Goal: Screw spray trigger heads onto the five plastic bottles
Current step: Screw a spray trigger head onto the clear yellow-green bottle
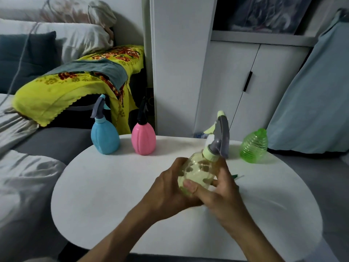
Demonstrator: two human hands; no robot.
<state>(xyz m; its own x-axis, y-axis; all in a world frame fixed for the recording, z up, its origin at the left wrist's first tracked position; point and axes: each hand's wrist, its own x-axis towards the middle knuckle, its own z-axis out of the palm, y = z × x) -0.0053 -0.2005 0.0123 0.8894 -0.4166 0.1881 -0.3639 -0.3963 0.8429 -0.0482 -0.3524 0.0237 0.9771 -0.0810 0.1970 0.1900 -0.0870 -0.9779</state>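
Note:
Both hands hold a clear yellowish bottle (198, 172) above the round white table (113, 195). A grey and pale-green trigger head (220, 137) sits on its neck. My left hand (171, 188) grips the bottle from the left, and my right hand (219, 188) grips it from the right with the thumb across its lower body. At the table's far side stand a blue bottle (104, 138) and a pink bottle (143, 138), each with a trigger head on. A green ribbed bottle (254, 146) stands at the far right with no head on it.
Something green (236, 176) lies on the table behind my right hand, mostly hidden. A white object (209, 139) shows behind the held bottle. A grey sofa with a yellow flowered cloth (79, 86) is at the left, white cabinets (245, 87) behind.

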